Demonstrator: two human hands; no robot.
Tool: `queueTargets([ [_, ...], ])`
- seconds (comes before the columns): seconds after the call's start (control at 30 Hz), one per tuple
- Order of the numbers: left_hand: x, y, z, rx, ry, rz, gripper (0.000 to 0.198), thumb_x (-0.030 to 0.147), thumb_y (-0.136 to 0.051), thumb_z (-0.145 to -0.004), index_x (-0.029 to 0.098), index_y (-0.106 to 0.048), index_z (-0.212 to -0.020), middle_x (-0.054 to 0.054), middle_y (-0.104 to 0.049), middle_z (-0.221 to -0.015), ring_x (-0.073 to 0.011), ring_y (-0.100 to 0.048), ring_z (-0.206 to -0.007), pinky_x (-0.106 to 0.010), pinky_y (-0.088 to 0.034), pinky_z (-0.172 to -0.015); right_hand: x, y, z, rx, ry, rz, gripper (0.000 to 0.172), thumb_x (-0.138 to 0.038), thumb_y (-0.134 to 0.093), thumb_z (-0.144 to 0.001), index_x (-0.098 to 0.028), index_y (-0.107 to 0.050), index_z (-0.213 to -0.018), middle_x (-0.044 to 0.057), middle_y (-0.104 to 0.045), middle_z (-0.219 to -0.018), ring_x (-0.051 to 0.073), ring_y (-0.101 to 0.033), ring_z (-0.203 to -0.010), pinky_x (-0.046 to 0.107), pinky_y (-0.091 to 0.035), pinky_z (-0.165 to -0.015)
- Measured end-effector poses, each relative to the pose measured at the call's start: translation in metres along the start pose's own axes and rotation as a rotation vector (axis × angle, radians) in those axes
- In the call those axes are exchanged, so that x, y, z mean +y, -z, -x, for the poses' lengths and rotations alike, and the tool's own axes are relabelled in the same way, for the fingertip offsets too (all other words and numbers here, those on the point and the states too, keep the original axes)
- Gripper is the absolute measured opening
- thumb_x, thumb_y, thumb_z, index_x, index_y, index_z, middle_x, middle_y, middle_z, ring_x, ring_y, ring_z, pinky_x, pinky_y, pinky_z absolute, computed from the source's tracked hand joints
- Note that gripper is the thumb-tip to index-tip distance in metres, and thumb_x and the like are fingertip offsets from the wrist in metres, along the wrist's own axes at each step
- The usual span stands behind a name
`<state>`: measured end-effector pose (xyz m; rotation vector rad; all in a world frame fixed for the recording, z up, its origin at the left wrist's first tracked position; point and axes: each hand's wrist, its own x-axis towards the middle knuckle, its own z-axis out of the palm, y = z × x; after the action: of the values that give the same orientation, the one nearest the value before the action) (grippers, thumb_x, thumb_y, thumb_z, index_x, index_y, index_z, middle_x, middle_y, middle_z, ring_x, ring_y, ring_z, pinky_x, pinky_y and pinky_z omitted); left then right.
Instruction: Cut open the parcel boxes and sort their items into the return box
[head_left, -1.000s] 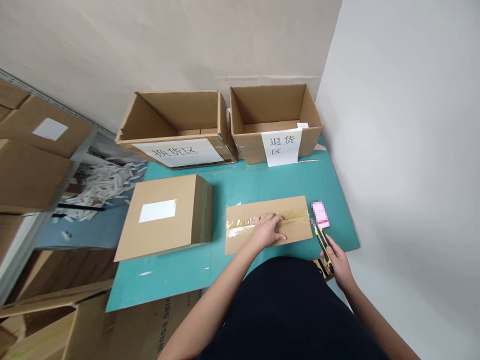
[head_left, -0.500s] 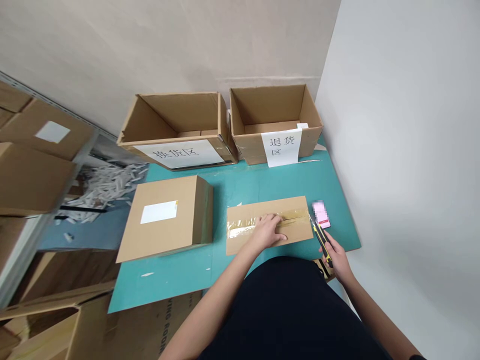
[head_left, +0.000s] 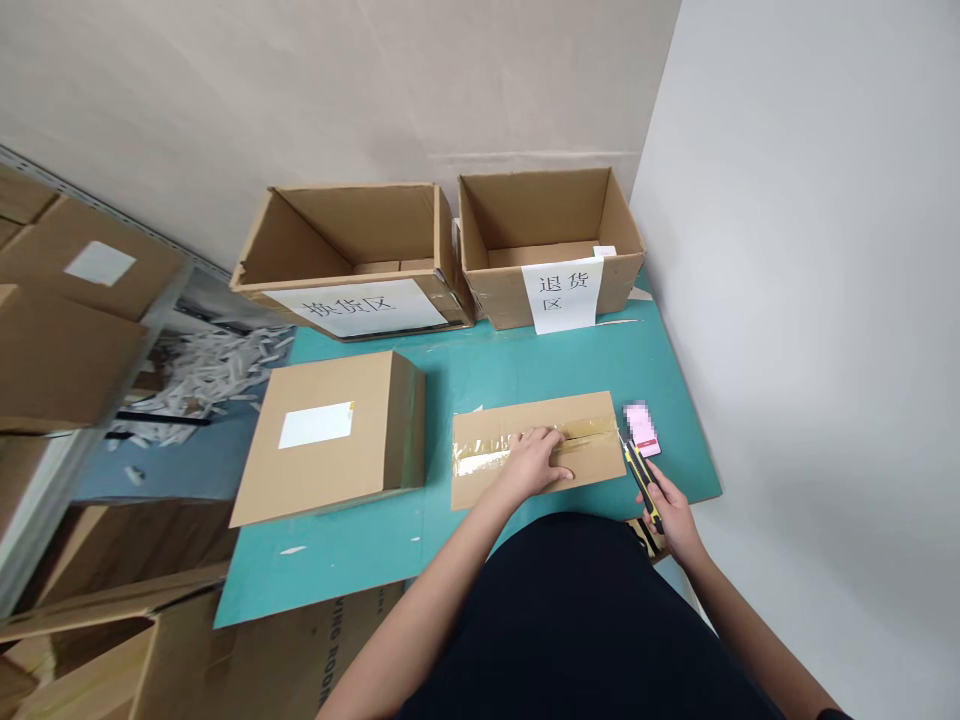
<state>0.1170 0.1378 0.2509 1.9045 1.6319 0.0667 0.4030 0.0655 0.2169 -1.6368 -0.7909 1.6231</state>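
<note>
A flat cardboard box (head_left: 589, 462) with clear tape along its middle lies on the green table (head_left: 352, 560) in front of me. My left hand (head_left: 534, 462) rests on its top, fingers spread over the tape. My right hand (head_left: 670, 512) is closed around a yellow and black utility knife (head_left: 643, 486). The knife's tip is at the box's right end, by the tape; whether it touches is too small to tell. Just beyond the knife lies a phone (head_left: 642, 428) with a pink screen.
A larger closed box (head_left: 330, 468) with a white label stands to the left. Two open boxes with paper signs, a left one (head_left: 360, 225) and a right one (head_left: 551, 212), stand at the back. A white wall (head_left: 817, 350) borders the right side; stacked boxes (head_left: 67, 350) are at far left.
Hardly anything differs. My left hand stays on the box, and my right hand keeps the utility knife at the same end. The view has shifted very slightly.
</note>
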Motion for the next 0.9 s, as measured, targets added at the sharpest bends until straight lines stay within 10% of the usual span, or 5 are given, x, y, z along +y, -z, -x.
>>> queueTargets([
  [0.9,-0.002,-0.004,-0.001,0.029,0.005,0.034,0.053,0.042,-0.088,-0.067,0.026,-0.064,-0.111,-0.006,-0.064,-0.118,-0.0317,-0.055,-0.116,-0.042,-0.037,-0.097,-0.005,0.006,0.013,0.004,-0.1,0.132,0.09,-0.064,-0.072,-0.073,-0.021,-0.05,-0.149,-0.001,-0.065,-0.071,0.009,-0.051,-0.042,0.019,-0.035,-0.035],
])
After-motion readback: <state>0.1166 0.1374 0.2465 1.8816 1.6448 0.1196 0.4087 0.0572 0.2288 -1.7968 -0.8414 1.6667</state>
